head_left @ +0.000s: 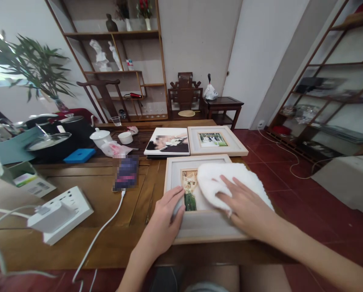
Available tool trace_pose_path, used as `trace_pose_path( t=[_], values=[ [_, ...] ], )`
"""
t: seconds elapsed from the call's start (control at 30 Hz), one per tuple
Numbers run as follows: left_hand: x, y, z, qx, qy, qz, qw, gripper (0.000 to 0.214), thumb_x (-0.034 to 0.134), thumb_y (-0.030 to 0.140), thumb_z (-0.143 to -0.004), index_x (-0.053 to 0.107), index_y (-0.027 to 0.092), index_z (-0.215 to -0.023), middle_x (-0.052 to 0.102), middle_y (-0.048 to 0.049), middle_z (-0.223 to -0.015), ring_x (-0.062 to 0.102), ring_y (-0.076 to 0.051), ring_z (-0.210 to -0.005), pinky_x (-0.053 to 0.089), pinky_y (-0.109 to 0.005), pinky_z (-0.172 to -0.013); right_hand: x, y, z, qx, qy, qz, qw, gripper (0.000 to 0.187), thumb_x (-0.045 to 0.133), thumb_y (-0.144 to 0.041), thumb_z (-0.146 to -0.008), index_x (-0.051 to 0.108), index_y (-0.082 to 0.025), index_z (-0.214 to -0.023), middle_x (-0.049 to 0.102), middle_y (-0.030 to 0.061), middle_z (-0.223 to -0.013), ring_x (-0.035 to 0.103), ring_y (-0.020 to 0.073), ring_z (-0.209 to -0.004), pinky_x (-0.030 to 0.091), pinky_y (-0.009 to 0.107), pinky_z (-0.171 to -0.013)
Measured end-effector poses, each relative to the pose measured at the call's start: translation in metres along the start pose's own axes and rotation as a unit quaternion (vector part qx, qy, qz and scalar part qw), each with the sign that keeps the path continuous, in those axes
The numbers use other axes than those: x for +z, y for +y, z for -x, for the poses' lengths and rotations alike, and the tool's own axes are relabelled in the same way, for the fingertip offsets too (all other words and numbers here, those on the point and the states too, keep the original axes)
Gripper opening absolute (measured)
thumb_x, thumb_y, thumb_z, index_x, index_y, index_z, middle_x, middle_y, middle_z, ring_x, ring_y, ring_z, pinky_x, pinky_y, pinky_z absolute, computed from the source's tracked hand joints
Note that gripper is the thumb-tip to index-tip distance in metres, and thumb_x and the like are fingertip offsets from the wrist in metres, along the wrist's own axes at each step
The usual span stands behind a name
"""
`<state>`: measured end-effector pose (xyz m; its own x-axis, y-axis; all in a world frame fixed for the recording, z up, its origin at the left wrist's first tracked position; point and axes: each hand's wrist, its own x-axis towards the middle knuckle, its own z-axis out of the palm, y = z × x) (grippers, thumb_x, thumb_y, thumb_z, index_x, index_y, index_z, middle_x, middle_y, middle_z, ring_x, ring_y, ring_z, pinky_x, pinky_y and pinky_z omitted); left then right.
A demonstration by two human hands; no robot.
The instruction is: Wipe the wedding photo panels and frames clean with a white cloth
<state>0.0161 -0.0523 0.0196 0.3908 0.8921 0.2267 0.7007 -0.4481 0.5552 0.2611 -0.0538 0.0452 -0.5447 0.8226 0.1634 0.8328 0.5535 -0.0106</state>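
Across the right of the scene, red tiled floor (315, 202), with walking room alongside the wooden table (117, 239). On the table's near right part, lying flat, the near picture frame (199, 227), its near edge set in from the table's near edge by a narrow band of wood, its right edge mostly hidden. Just beyond it, the far picture frame (214, 140), face up, its right corner reaching to or past the table's right edge. Just left of that, a white-bordered photo panel (169, 149). Over the right half of the near frame's glass, a thick white cloth (213, 176), overlapping the picture. Across the cloth, the right hand (242, 202), fingers spread; whether pressing or gripping, cannot tell. On the frame's left border, the left hand (166, 215), unclenched, thumb apart. Farther left, past a stretch of bare wood, a power strip (78, 209), a phone (127, 172), and a thin white cable (100, 231).
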Motion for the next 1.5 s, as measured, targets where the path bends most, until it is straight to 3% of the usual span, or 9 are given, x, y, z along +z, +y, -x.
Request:
trace_pose_path(
  t=[0.17,0.3,0.47,0.67,0.77,0.87,1.03,1.27,1.5],
  values=[
    [-0.001,0.000,0.001,0.000,0.009,-0.001,1.000,0.039,0.039,0.026,-0.093,0.049,0.017,-0.130,0.048,-0.0109,-0.139,0.041,-0.023,-0.131,0.035,-0.043,-0.109,0.008,0.048,-0.046,0.049,0.051,0.082,0.994,0.051,0.045,-0.007,-0.074,0.054,-0.012,-0.124,0.046,0.0179,-0.138,0.026,0.0337,-0.135,0.027,0.055,-0.106],
    [-0.002,0.002,0.000,0.006,0.017,0.008,1.000,0.037,0.039,0.025,-0.093,0.051,0.019,-0.127,0.051,-0.0098,-0.136,0.044,-0.024,-0.129,0.037,-0.044,-0.108,0.009,0.056,-0.068,0.033,0.027,0.083,0.996,0.050,0.044,-0.008,-0.074,0.056,-0.013,-0.122,0.039,0.0144,-0.144,0.025,0.0372,-0.134,0.024,0.061,-0.103],
    [-0.002,0.002,-0.001,0.007,0.022,0.015,1.000,0.036,0.039,0.024,-0.093,0.052,0.020,-0.126,0.052,-0.0094,-0.135,0.046,-0.023,-0.128,0.038,-0.044,-0.107,0.003,0.027,-0.051,-0.007,-0.034,0.028,0.999,0.050,0.045,-0.007,-0.072,0.060,-0.016,-0.118,0.038,0.0119,-0.145,0.023,0.0369,-0.135,0.020,0.064,-0.103],
    [-0.001,0.000,-0.002,0.005,0.017,0.016,1.000,0.036,0.039,0.025,-0.093,0.052,0.020,-0.127,0.051,-0.0095,-0.136,0.044,-0.023,-0.129,0.037,-0.044,-0.108,-0.041,-0.023,0.005,-0.083,-0.154,-0.107,0.979,0.053,0.047,-0.007,-0.069,0.060,-0.023,-0.118,0.049,0.0069,-0.138,0.028,0.0300,-0.135,0.023,0.057,-0.108],
    [-0.001,0.000,-0.002,0.002,0.011,0.014,1.000,0.037,0.039,0.025,-0.093,0.050,0.020,-0.128,0.050,-0.0092,-0.137,0.043,-0.023,-0.129,0.036,-0.045,-0.108,-0.052,-0.040,0.020,-0.111,-0.187,-0.142,0.966,0.060,0.050,-0.006,-0.066,0.058,-0.027,-0.122,0.042,0.0040,-0.143,0.030,0.0315,-0.134,0.028,0.057,-0.106],
    [-0.001,0.000,-0.002,0.003,0.006,0.014,1.000,0.037,0.038,0.025,-0.094,0.050,0.020,-0.129,0.050,-0.0093,-0.138,0.043,-0.023,-0.130,0.036,-0.045,-0.108,-0.038,-0.041,0.019,-0.109,-0.158,-0.135,0.972,0.061,0.052,-0.006,-0.065,0.056,-0.025,-0.123,0.036,0.0047,-0.146,0.025,0.0328,-0.135,0.026,0.059,-0.106],
    [-0.001,-0.001,-0.001,0.006,0.012,0.016,1.000,0.037,0.039,0.026,-0.094,0.050,0.020,-0.129,0.051,-0.0097,-0.137,0.043,-0.023,-0.129,0.036,-0.045,-0.108,0.000,-0.011,-0.008,-0.053,-0.037,-0.046,0.997,0.053,0.052,-0.005,-0.067,0.058,-0.018,-0.118,0.036,0.0114,-0.146,0.024,0.0316,-0.136,0.022,0.056,-0.109],
    [-0.003,0.002,-0.001,0.000,0.008,0.018,1.000,0.038,0.039,0.025,-0.093,0.051,0.020,-0.129,0.050,-0.0094,-0.137,0.043,-0.024,-0.130,0.036,-0.045,-0.108,0.011,0.028,-0.063,-0.042,0.046,0.091,0.994,0.049,0.050,-0.002,-0.073,0.057,-0.014,-0.120,0.038,0.0140,-0.144,0.027,0.0350,-0.134,0.024,0.057,-0.106],
    [-0.002,0.001,-0.001,-0.003,0.005,0.019,1.000,0.038,0.038,0.026,-0.094,0.050,0.019,-0.129,0.050,-0.0095,-0.138,0.042,-0.022,-0.131,0.034,-0.042,-0.110,0.012,0.027,-0.074,-0.043,-0.023,0.031,0.998,0.053,0.049,-0.005,-0.072,0.058,-0.020,-0.122,0.035,0.0106,-0.147,0.017,0.0362,-0.137,0.020,0.060,-0.105]
  ],
)
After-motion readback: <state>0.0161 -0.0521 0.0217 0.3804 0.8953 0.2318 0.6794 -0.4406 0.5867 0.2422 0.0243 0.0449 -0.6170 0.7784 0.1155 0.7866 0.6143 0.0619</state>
